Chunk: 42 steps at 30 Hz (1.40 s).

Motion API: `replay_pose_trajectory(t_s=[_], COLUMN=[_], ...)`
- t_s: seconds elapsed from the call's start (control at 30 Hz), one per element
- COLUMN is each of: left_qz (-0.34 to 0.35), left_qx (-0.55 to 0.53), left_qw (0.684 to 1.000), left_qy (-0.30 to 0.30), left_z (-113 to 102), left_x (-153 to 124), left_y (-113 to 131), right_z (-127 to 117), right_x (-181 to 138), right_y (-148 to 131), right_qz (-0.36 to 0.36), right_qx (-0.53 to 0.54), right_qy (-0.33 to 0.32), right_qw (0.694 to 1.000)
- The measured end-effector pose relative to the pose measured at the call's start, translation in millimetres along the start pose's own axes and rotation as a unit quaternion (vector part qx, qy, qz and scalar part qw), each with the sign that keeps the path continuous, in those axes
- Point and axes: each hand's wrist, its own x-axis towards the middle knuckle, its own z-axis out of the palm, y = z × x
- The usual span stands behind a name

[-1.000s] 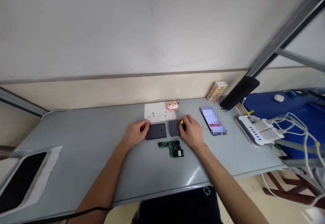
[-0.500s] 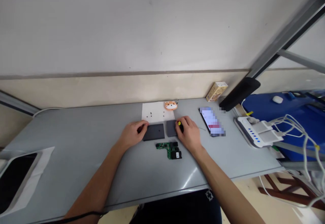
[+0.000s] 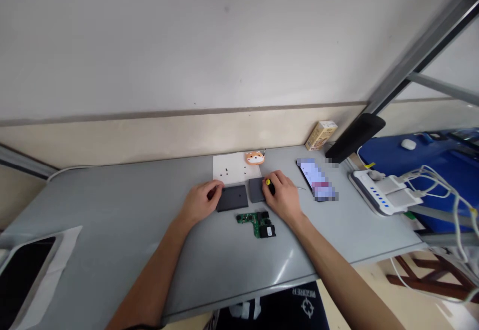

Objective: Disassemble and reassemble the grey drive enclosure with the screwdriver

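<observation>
My left hand [image 3: 200, 203] has its curled fingers on the left edge of a dark grey flat panel [image 3: 232, 198]. My right hand [image 3: 281, 198] grips a small screwdriver [image 3: 270, 187] with a black handle and a yellow end, its shaft hidden. That hand sits over a second grey panel [image 3: 256, 190]. Just below both panels lies a green circuit board [image 3: 257, 224] with black components. Behind them is a white paper sheet [image 3: 234, 168] with several tiny black screws, and an orange shiba-face ornament [image 3: 255, 157] stands at its far edge.
The parts lie on a grey table [image 3: 112, 210] against a wall. To the right are a blurred-out phone [image 3: 317, 180], a small cardboard box [image 3: 321, 135], and a white power strip [image 3: 381, 194] with cables. A tablet [image 3: 26, 280] lies at lower left.
The whole scene has shifted slightly right and down in view. Both hands stay on the same panels, and the screwdriver remains in my right hand.
</observation>
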Motion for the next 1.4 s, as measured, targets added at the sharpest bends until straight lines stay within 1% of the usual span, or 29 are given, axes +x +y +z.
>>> replay_pose_trajectory(t_s=[0.2,0.4,0.63,0.87,1.07,1.4], left_qz=[-0.016,-0.028,-0.022,0.015,0.019,0.011], left_qx=[-0.017,-0.045,-0.018,0.005,0.019,0.043], left_qw=[1.0,0.999,1.0,1.0,1.0,0.998], left_qy=[-0.008,0.003,-0.002,0.005,0.01,0.032], left_z=[-2.3,-0.8,0.3,6.8,6.9,5.4], left_x=[0.5,3.8,4.6,4.0,3.7,1.6], left_y=[0.0,-1.8,4.2,-2.8,-3.6,3.3], right_z=[0.5,0.6,-0.3,-1.7,-1.8,-2.6], right_x=[-0.1,-2.0,-4.2,-5.0,-5.2,-4.3], right_y=[1.6,3.6,4.1,4.2,5.0,4.1], right_qz=[-0.002,-0.015,-0.02,-0.012,-0.007,-0.012], right_qx=[-0.005,-0.001,-0.004,-0.007,-0.004,0.003], right_qy=[0.005,0.004,0.01,0.002,-0.001,-0.001], right_qw=[1.0,1.0,1.0,1.0,1.0,1.0])
